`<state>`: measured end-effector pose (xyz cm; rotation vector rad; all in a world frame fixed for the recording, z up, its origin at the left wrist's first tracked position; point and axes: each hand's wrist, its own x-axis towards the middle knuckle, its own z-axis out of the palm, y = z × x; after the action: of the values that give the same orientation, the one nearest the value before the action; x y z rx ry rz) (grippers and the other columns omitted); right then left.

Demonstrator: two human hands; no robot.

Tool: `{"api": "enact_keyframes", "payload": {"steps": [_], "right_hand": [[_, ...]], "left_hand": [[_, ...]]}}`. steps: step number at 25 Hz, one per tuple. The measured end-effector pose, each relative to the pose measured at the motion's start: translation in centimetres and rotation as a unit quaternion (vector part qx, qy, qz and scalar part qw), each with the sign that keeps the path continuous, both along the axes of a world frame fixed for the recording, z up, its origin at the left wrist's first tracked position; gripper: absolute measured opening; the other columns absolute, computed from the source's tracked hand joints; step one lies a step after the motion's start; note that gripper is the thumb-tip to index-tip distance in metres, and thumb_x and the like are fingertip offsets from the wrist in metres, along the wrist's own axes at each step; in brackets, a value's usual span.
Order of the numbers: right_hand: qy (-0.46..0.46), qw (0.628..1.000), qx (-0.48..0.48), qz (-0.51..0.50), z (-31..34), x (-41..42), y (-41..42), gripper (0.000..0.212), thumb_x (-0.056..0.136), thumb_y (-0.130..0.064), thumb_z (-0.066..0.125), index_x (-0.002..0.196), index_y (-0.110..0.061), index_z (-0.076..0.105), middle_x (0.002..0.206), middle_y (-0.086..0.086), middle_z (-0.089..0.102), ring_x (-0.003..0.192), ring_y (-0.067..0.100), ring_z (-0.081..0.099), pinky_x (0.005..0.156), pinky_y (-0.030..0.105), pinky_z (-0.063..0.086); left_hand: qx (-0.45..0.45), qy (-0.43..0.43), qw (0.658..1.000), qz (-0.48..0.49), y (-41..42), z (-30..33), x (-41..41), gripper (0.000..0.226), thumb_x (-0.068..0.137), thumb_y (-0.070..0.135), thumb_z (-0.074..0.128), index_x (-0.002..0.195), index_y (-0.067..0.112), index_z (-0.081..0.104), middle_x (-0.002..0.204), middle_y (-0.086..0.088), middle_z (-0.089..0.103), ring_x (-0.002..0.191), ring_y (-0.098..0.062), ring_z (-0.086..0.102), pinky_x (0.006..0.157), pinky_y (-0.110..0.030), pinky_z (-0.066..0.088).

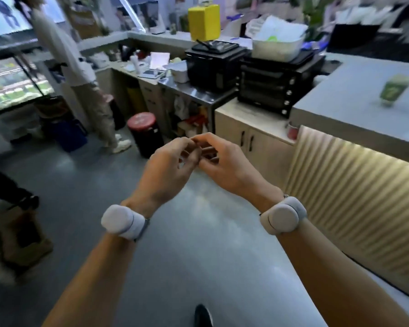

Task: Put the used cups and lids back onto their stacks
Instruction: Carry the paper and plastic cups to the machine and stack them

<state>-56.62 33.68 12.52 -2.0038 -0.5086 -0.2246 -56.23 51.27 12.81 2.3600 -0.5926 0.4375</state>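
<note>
Cups and lids: only one candidate shows, a green-printed cup (393,90) standing upright on the grey worktop (354,114) at the right, well apart from both hands; it is too blurred to tell whether it carries a lid. No stacks can be made out.
Left hand (168,166): raised in front of the body over the floor, fingers curled inward, fingertips touching those of the other hand.
Right hand (224,164): raised beside the left, fingers bent, thumb side meeting the left fingertips.
Grip: both hands are half-curled against each other; whether anything small is pinched between them cannot be told, since the fingers hide it and the picture is blurred.
Wrists: each forearm wears a pale grey band with a round puck, left band (123,221) and right band (283,217).
Floor (198,244): grey and glossy, with the tip of a dark shoe (203,316) at the bottom edge.
Worktop front: ribbed cream panel (352,204) lit from under the overhang.
Back worktop: two black ovens (274,86) side by side, a white tub (278,47) on the right one, a yellow box (204,22) behind.
Bin: dark bin with a red lid (143,132) on the floor near the steel table.
Other person (80,74): stands at the left in pale clothes and pale shoes, beside a display case (12,88).
</note>
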Motion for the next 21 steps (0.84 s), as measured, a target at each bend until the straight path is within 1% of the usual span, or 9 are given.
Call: {"api": "enact_keyframes", "payload": {"steps": [2, 5, 7, 9, 12, 15, 18, 20, 21], "right_hand": [[0.005, 0.998, 0.004, -0.054, -0.5, 2.6, -4.9, 0.035, 0.094, -0.008, 0.065, 0.128, -0.019, 0.065, 0.111, -0.004, 0.074, 0.104, 0.007, 0.071, 0.092, 0.028, 0.06], [0.006, 0.991, -0.021, -0.128, -1.1, 7.0, -11.4, 0.035, 0.094, -0.008, 0.065, 0.127, -0.018, 0.066, 0.112, -0.003, 0.074, 0.106, 0.008, 0.071, 0.094, 0.029, 0.059], [0.008, 0.986, -0.023, -0.162, -1.4, 9.9, -15.6, 0.034, 0.094, -0.007, 0.065, 0.128, -0.016, 0.066, 0.113, -0.002, 0.073, 0.107, 0.009, 0.071, 0.093, 0.026, 0.059], [0.019, 0.977, -0.031, -0.208, -1.4, 12.6, -19.8, 0.034, 0.095, -0.008, 0.066, 0.128, -0.016, 0.067, 0.114, -0.002, 0.072, 0.108, 0.008, 0.07, 0.09, 0.018, 0.057], [0.022, 0.962, -0.029, -0.272, -2.0, 15.8, -25.8, 0.032, 0.096, -0.011, 0.066, 0.126, -0.019, 0.067, 0.114, -0.005, 0.072, 0.108, 0.007, 0.07, 0.087, 0.011, 0.054], [0.036, 0.943, -0.011, -0.329, -2.6, 17.7, -31.6, 0.028, 0.097, -0.013, 0.066, 0.124, -0.017, 0.068, 0.113, -0.005, 0.073, 0.107, 0.007, 0.069, 0.088, 0.008, 0.051], [0.052, 0.929, -0.004, -0.366, -3.7, 19.5, -37.3, 0.027, 0.097, -0.013, 0.065, 0.123, -0.016, 0.068, 0.11, -0.008, 0.071, 0.104, 0.004, 0.067, 0.084, 0.003, 0.048], [0.064, 0.924, -0.008, -0.377, -4.2, 20.5, -40.3, 0.028, 0.097, -0.013, 0.064, 0.124, -0.016, 0.068, 0.113, -0.007, 0.072, 0.106, 0.004, 0.067, 0.082, 0.004, 0.049], [0.066, 0.92, -0.013, -0.387, -4.3, 21.8, -43.3, 0.029, 0.096, -0.014, 0.064, 0.124, -0.017, 0.068, 0.114, -0.006, 0.073, 0.107, 0.004, 0.067, 0.082, 0.006, 0.05]], "left_hand": [[-0.013, 0.017, 0.998, -0.053, -5.2, -0.4, 4.3, 0.011, 0.104, 0.031, 0.06, 0.109, 0.026, 0.069, 0.099, 0.009, 0.073, 0.089, -0.01, 0.07, 0.08, -0.041, 0.059], [-0.022, 0.025, 0.992, -0.125, -12.2, -1.3, 11.0, 0.014, 0.104, 0.031, 0.058, 0.107, 0.023, 0.069, 0.097, 0.004, 0.074, 0.088, -0.018, 0.072, 0.078, -0.047, 0.06], [-0.014, 0.021, 0.986, -0.165, -16.7, -1.7, 15.0, 0.018, 0.103, 0.034, 0.056, 0.109, 0.022, 0.069, 0.099, 0.003, 0.074, 0.089, -0.018, 0.072, 0.079, -0.047, 0.06], [-0.015, 0.029, 0.977, -0.211, -21.5, -1.7, 18.9, 0.02, 0.104, 0.034, 0.054, 0.112, 0.022, 0.068, 0.101, 0.003, 0.075, 0.09, -0.016, 0.072, 0.08, -0.046, 0.06], [-0.02, 0.043, 0.956, -0.289, -28.7, -2.5, 24.3, 0.015, 0.106, 0.027, 0.056, 0.111, 0.02, 0.068, 0.101, 0.003, 0.073, 0.089, -0.013, 0.07, 0.079, -0.045, 0.06], [-0.009, 0.056, 0.939, -0.338, -35.6, -3.0, 27.9, 0.012, 0.106, 0.024, 0.058, 0.109, 0.017, 0.068, 0.1, 0.0, 0.073, 0.091, -0.016, 0.071, 0.081, -0.047, 0.06], [-0.001, 0.081, 0.929, -0.362, -42.1, -4.2, 30.6, 0.014, 0.106, 0.023, 0.057, 0.107, 0.014, 0.068, 0.098, -0.001, 0.074, 0.091, -0.021, 0.071, 0.081, -0.049, 0.059], [-0.003, 0.083, 0.926, -0.367, -45.5, -4.8, 31.8, 0.015, 0.106, 0.023, 0.057, 0.106, 0.013, 0.067, 0.1, -0.002, 0.074, 0.092, -0.022, 0.07, 0.082, -0.049, 0.058], [-0.001, 0.072, 0.929, -0.364, -48.7, -5.0, 33.0, 0.014, 0.106, 0.023, 0.057, 0.106, 0.013, 0.068, 0.101, -0.001, 0.074, 0.093, -0.02, 0.07, 0.083, -0.048, 0.058]]}}
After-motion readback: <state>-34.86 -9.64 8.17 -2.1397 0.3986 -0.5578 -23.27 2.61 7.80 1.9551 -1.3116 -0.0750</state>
